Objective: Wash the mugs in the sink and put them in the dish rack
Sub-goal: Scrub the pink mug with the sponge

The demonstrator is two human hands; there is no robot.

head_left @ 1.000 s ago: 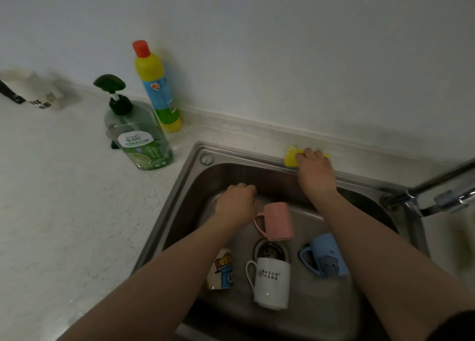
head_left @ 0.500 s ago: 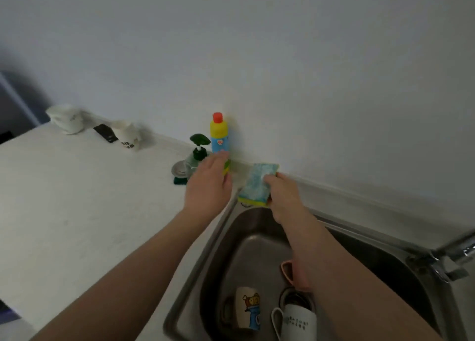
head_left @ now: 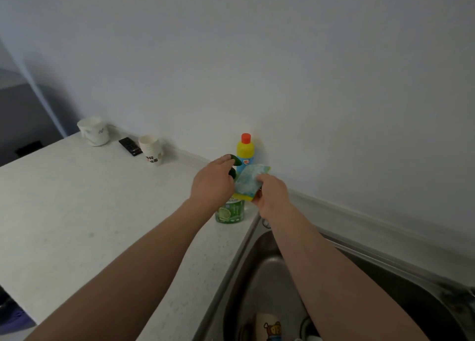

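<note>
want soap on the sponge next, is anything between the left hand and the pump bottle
Nothing visible. The left hand is right over the green pump bottle, its fingers at the pump head. The right hand holds the sponge just beside it, by the yellow bottle, not in the hand's way.

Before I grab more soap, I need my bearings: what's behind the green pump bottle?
Behind the green pump bottle stands a yellow bottle with a red cap, against the wall. The left hand and the sponge cover its lower part.
</note>
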